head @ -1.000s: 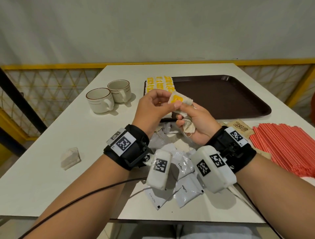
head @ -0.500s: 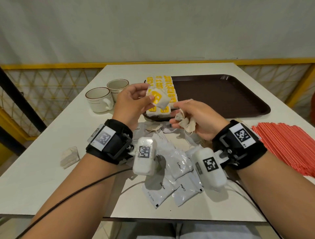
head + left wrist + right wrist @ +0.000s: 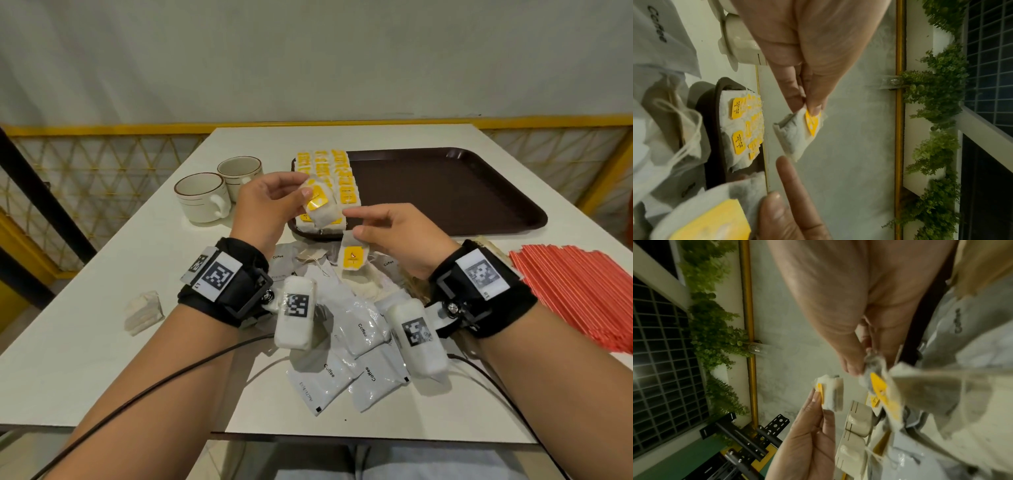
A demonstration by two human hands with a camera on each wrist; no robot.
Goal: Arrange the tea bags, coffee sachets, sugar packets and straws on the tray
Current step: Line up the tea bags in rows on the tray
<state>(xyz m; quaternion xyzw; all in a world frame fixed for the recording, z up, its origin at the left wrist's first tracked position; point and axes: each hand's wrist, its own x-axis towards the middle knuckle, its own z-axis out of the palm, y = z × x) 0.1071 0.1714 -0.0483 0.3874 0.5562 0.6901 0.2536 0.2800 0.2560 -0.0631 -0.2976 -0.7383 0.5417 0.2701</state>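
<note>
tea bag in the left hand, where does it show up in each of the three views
Head: tea bag just left of centre, pinched by the left hand over the tray's near-left corner.
Left wrist: centre, hanging from the fingertips.
Right wrist: lower centre, at the thumb tip.
Shared landmark: the yellow-tagged tea bags on the tray.

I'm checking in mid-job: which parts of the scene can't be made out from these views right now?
- Head view: the near left corner of the tray sits behind the left hand and its tea bag, so the row count there is unclear.
- Head view: the brown packets are mostly hidden by the right hand.
- Head view: the straws are cut off by the right edge.
- Right wrist view: that hand's tea bag is blurred.
</note>
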